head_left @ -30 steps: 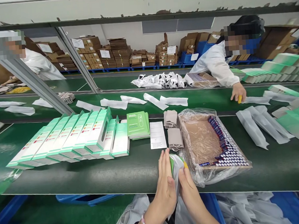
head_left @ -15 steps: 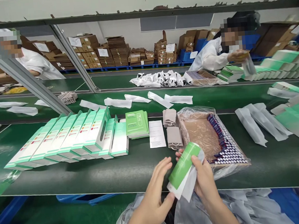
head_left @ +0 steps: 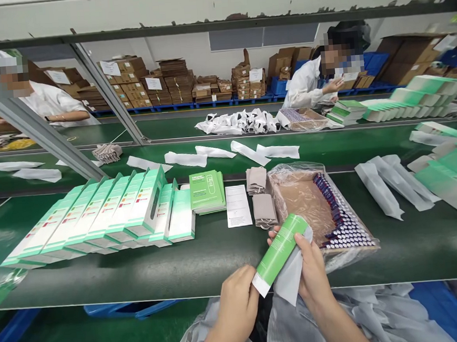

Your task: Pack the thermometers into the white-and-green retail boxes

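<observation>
A green printed booklet, curved into a roll with a white sheet showing at its lower end, is held in my right hand. A white pouch hangs from the same hand, beneath the booklet. My left hand is closed at the booklet's lower left end; its fingertips are hidden, so I cannot make out what they hold. Just beyond my hands lie two grey folded bundles, a printed white sheet and a stack of green booklets. A plastic-lined tray of small dark cylinders with pale ends lies behind my right hand.
Green-and-white boxes lean in a row at left. White pouches lie at right, others on the green belt behind. A metal post slants at left. Two people in white work across the line.
My left hand has gone from spread fingers to closed by the booklet's lower end. The booklet shows more of its printed face. The person at back right has lowered a pouch from view.
</observation>
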### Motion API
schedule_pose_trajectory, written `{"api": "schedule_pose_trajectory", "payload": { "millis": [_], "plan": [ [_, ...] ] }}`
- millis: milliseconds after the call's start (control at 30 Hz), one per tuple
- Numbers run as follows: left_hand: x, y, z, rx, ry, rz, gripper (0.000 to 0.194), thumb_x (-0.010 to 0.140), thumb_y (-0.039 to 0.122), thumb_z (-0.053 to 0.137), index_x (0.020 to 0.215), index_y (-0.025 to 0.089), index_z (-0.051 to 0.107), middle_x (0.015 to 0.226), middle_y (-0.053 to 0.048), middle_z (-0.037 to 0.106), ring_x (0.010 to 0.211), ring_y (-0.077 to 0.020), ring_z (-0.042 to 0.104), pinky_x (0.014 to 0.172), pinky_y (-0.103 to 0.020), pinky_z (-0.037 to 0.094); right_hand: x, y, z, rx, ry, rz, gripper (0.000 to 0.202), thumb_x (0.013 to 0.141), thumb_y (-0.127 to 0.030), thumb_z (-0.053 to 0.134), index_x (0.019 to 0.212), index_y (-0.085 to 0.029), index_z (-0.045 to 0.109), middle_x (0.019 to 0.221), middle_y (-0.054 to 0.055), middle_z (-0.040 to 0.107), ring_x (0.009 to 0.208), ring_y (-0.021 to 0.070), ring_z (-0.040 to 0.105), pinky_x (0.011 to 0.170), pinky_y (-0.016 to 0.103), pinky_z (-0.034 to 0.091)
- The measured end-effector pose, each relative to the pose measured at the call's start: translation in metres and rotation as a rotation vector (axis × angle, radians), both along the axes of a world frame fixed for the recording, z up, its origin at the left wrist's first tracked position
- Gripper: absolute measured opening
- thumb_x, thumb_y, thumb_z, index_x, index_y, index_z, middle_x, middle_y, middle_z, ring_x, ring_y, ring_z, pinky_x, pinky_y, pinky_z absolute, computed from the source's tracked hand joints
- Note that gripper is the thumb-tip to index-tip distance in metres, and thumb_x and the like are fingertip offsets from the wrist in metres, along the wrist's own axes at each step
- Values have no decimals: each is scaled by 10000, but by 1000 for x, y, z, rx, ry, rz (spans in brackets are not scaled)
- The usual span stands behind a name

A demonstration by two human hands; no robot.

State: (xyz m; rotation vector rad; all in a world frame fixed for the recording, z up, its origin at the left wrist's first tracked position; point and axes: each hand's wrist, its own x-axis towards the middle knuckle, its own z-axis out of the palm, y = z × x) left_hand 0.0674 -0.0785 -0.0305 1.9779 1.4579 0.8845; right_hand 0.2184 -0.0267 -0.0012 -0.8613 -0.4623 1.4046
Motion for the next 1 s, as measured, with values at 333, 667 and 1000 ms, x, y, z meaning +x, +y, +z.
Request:
{"api": "schedule_pose_trajectory", "payload": {
  "millis": [333, 667, 1000],
  "plan": [
    [-34, -1, 42, -395, -105, -240, 1044, 695, 286, 818, 1534, 269, 198, 1573, -121, 346, 1397, -314, 395, 1149, -442, 327, 0, -3, -5, 46, -160, 44, 423, 804, -392, 741, 1150, -219, 572, 1002, 61, 765, 927, 248, 736, 907, 410, 563],
    [6, 11, 15, -110, -70, -81, 952, 771, 163, 597, 1571, 212, 85, 1508, -196, 443, 1297, -388, 535, 1031, -542, 474, -17, -29, -20, 79, -654, 25, 552, 744, -410, 763, 1204, -217, 527, 1068, 75, 735, 999, 273, 692, 852, 353, 554],
    [-65, 15, 38, -52, 165, -78, 1029, 708, 568, 765, 1534, 228, 254, 1473, -170, 496, 1299, -386, 513, 1057, -547, 462, -2, -19, -37, -67, -409, 261, 546, 724, -418, 797, 1160, -219, 535, 1043, 113, 765, 997, 330, 723, 796, 390, 611]
  ]
}}
